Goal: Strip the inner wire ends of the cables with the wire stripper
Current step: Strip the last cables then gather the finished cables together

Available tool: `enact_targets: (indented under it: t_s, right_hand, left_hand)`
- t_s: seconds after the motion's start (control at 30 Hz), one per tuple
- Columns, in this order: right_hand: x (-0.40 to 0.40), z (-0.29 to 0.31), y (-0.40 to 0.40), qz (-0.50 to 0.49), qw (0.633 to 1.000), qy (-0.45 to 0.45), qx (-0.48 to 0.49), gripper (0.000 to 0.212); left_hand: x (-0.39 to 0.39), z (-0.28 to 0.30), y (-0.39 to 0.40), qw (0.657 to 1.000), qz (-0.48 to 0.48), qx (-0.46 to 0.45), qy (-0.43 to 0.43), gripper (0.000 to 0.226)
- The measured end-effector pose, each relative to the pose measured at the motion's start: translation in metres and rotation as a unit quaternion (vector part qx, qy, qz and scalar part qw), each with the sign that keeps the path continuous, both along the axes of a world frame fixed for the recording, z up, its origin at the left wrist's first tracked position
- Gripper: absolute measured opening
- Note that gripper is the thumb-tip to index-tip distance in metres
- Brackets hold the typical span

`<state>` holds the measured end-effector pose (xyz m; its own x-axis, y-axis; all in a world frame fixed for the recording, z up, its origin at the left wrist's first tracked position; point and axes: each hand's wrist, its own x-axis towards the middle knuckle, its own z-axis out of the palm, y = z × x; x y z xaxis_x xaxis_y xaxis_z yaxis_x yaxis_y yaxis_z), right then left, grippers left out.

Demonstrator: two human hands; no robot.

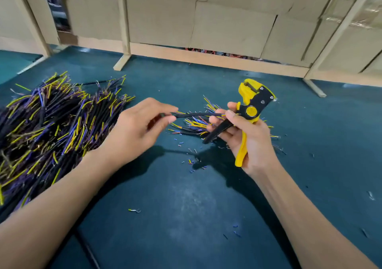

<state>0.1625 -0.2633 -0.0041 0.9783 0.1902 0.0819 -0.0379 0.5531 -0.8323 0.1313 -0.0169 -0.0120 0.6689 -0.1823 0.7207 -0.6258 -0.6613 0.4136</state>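
My left hand [140, 124] pinches one end of a short black cable [196, 115] that runs level to the right. My right hand [246, 136] grips the yellow and black wire stripper [251, 107] by its handles, jaws pointing up and away, and its fingertips touch the cable's other end. A big heap of black cables [51, 128] with yellow and blue inner wires lies at the left. A smaller bunch of cables [198, 124] lies under and behind my hands.
The work surface is a dark teal mat [186, 196]. Small cut bits of coloured insulation [192, 161] are scattered below my hands. A small ring terminal [134, 210] lies near the front. Cardboard panels on wooden frames [206, 30] close off the back.
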Motion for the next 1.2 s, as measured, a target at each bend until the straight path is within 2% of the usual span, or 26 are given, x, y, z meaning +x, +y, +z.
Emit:
enact_targets:
  t_s: [0.07,0.13,0.23,0.33,0.43,0.6,0.7,0.83,1.0,1.13,1.2]
  right_hand:
    - [0.002,0.000,-0.002,-0.008,1.000,0.005,0.018,0.014]
    - [0.004,-0.001,-0.002,-0.013,0.999,0.014,0.027,0.014]
    - [0.005,-0.002,-0.001,-0.014,0.999,0.025,0.028,0.014]
    - [0.005,-0.005,0.001,-0.016,0.999,0.032,0.026,0.013]
    - [0.006,-0.007,0.001,-0.021,0.999,0.032,0.026,0.012]
    - [0.008,-0.011,-0.001,-0.025,1.000,0.015,-0.002,0.012]
    - [0.008,-0.014,-0.001,-0.004,1.000,0.000,-0.017,0.011]
    - [0.005,-0.014,0.000,0.071,0.996,-0.022,-0.047,0.019]
    - [-0.010,-0.013,0.005,0.189,0.978,-0.039,-0.085,0.025]
    - [-0.014,0.004,-0.001,0.304,0.948,-0.031,-0.087,0.052]
    - [-0.016,0.010,-0.002,0.305,0.950,-0.033,-0.065,0.050]
  left_hand:
    - [-0.001,-0.001,-0.003,0.982,0.013,-0.174,0.075,0.015]
    - [0.000,0.003,0.001,0.942,-0.027,-0.308,0.128,0.019]
    - [0.000,0.011,0.007,0.902,-0.090,-0.397,0.141,0.026]
    - [-0.001,0.014,0.005,0.885,-0.123,-0.428,0.135,0.028]
    - [-0.003,0.014,0.004,0.886,-0.139,-0.424,0.130,0.030]
    - [-0.005,0.014,-0.003,0.891,-0.122,-0.423,0.109,0.018]
    - [-0.005,0.015,-0.007,0.874,-0.114,-0.459,0.114,0.016]
    - [-0.009,0.020,-0.014,0.825,-0.137,-0.528,0.147,0.007]
    - [-0.015,0.026,-0.024,0.795,-0.145,-0.558,0.192,0.018]
    - [-0.016,0.030,-0.026,0.773,-0.101,-0.591,0.206,0.019]
    - [-0.016,0.031,-0.026,0.764,-0.075,-0.605,0.211,0.019]
